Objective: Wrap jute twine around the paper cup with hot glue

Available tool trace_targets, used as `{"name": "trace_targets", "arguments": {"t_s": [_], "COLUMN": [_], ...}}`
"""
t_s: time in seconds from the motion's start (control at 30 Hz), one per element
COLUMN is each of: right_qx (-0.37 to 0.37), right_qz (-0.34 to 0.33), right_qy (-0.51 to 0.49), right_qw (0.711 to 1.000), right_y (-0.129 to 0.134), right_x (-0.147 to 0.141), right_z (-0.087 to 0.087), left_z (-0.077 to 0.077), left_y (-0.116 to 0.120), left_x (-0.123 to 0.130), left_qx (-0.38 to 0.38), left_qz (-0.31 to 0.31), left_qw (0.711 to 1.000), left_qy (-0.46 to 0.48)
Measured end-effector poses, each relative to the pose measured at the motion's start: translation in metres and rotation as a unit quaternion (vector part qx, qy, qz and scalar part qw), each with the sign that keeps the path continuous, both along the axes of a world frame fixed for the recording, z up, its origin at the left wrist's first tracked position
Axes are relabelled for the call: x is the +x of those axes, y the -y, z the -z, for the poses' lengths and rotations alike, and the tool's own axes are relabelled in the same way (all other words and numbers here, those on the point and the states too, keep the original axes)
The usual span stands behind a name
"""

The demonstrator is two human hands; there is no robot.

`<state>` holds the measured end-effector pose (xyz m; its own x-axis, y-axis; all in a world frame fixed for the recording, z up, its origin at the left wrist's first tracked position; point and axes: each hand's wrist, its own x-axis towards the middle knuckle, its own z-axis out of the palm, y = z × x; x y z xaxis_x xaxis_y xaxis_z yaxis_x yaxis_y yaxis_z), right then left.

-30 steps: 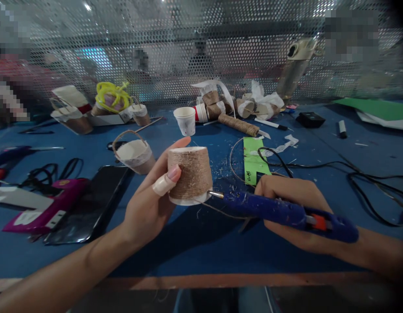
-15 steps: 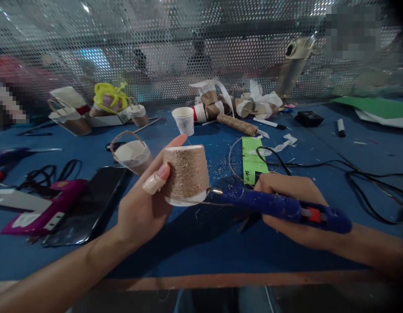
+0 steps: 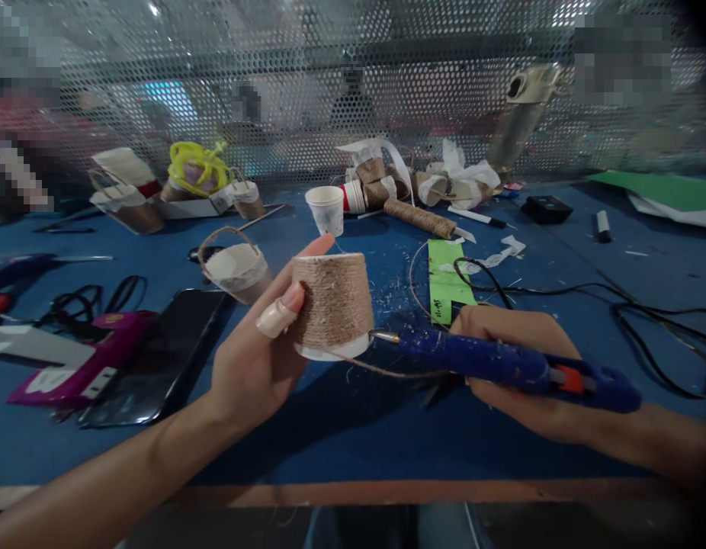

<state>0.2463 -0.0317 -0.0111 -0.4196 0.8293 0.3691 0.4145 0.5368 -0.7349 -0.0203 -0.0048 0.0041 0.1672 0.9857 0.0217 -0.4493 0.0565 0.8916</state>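
Note:
My left hand is closed around a paper cup wound with brown twine, with a strip of white showing along its lower edge. A bandage wraps the thumb of that hand. From the cup's lower edge a loose length of twine runs right, toward my other hand. My right hand grips a blue hot glue gun with a red part on its side. The gun's metal tip is at the cup's lower right edge; whether it touches, I cannot tell.
Behind my left hand stands a small twine-handled basket. A black phone lies left, beside a purple object. Farther back are a white paper cup, a twine roll and a green card. A black cable crosses the right side.
The loose twine has swung lower, away from the glue gun, and now sags below it. The view has shifted slightly; both hands keep their holds.

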Motion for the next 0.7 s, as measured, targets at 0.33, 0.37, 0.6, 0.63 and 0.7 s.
{"name": "trace_targets", "arguments": {"t_s": [0.33, 0.37, 0.6, 0.63, 0.7], "right_qx": [-0.071, -0.092, -0.033, -0.009, 0.039], "right_qz": [0.05, 0.075, 0.234, 0.241, 0.239], "right_qy": [-0.039, -0.068, -0.133, -0.122, -0.083], "right_qw": [0.995, 0.991, 0.962, 0.963, 0.967], "right_y": [-0.007, -0.008, -0.0072, -0.0061, -0.004], "right_x": [0.0018, 0.0013, -0.0076, -0.0079, -0.0075], "right_z": [0.0045, 0.0039, -0.003, -0.0024, 0.0003], "left_z": [0.0004, 0.0005, 0.006, 0.0063, 0.0064], "left_y": [-0.0009, -0.0016, -0.0062, -0.0062, -0.006], "left_x": [-0.0044, -0.0046, -0.0022, -0.0015, 0.0], "left_qx": [0.013, 0.014, 0.002, 0.0, 0.001], "left_qz": [-0.002, -0.003, 0.001, 0.001, -0.003], "left_qw": [1.0, 1.0, 0.998, 0.998, 0.998], "left_qy": [-0.012, -0.014, -0.055, -0.061, -0.064]}}
